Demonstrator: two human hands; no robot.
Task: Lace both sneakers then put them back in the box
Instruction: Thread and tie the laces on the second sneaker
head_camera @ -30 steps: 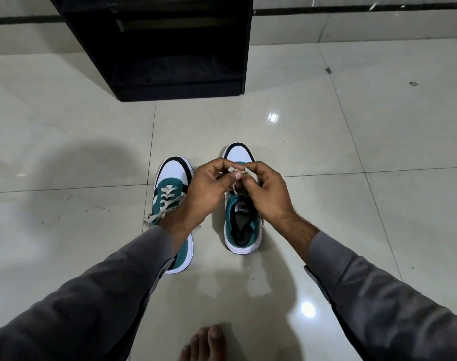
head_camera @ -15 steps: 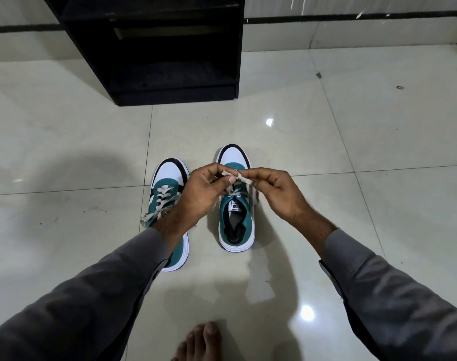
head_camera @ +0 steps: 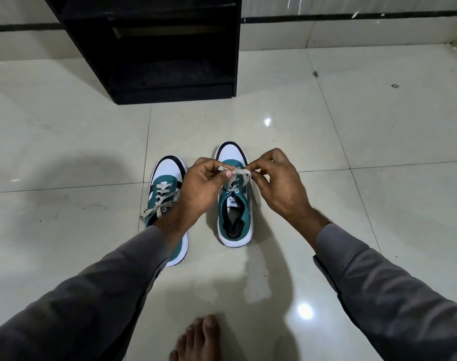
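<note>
Two teal, white and black sneakers stand side by side on the tiled floor, toes pointing away from me. The left sneaker (head_camera: 167, 194) is laced with a beige lace, its ends hanging loose over the left side. Above the right sneaker (head_camera: 235, 217), my left hand (head_camera: 203, 186) and my right hand (head_camera: 277, 183) each pinch part of its beige lace (head_camera: 237, 175), which is pulled taut between my fingertips. My left forearm covers the heel of the left sneaker. No shoe box is in view.
A black open shelf unit (head_camera: 164, 48) stands on the floor beyond the sneakers, against the wall. My bare foot (head_camera: 198, 340) is at the bottom edge. Glossy pale floor tiles (head_camera: 378, 126) spread to both sides.
My hands have drawn apart over the right sneaker, stretching the lace between them. The right hand moved to the right and slightly up. Both sneakers stayed put.
</note>
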